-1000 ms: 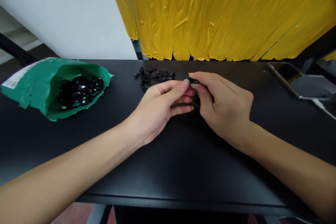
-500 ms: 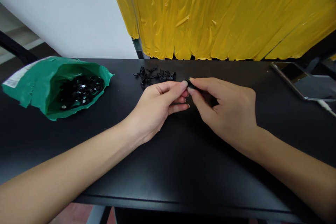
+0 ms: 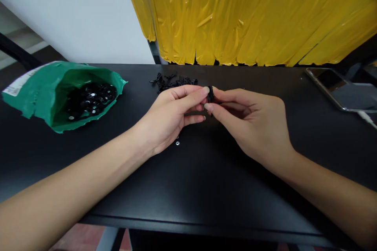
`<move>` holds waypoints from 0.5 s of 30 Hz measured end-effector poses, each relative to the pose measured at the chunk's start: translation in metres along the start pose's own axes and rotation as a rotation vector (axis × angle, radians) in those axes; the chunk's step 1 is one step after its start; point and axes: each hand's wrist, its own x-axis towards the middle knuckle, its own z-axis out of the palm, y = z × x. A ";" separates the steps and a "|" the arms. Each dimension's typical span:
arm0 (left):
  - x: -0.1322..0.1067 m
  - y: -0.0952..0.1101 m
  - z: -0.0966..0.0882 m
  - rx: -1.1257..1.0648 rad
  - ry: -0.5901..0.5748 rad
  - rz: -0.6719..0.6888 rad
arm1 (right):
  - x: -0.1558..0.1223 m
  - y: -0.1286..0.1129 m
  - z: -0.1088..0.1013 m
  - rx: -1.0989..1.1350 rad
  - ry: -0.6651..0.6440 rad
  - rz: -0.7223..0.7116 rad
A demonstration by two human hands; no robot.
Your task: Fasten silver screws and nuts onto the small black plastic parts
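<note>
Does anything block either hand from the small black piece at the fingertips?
Nothing visible: the left hand and right hand both touch the small black piece. The black pile lies beyond the left hand.

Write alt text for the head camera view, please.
A left hand and right hand pinch a small black part above a black desk. An open green bag of black pieces lies left, a pile of black parts beyond the hands, a smartphone right.
</note>
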 end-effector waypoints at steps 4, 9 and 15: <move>-0.001 0.001 -0.001 0.038 -0.002 -0.016 | 0.003 0.001 0.002 0.143 0.017 0.070; -0.002 0.001 -0.002 0.125 0.009 0.028 | 0.009 0.002 0.000 0.290 -0.026 0.175; -0.002 0.005 -0.004 0.210 -0.001 0.103 | 0.011 0.003 -0.002 0.383 -0.079 0.246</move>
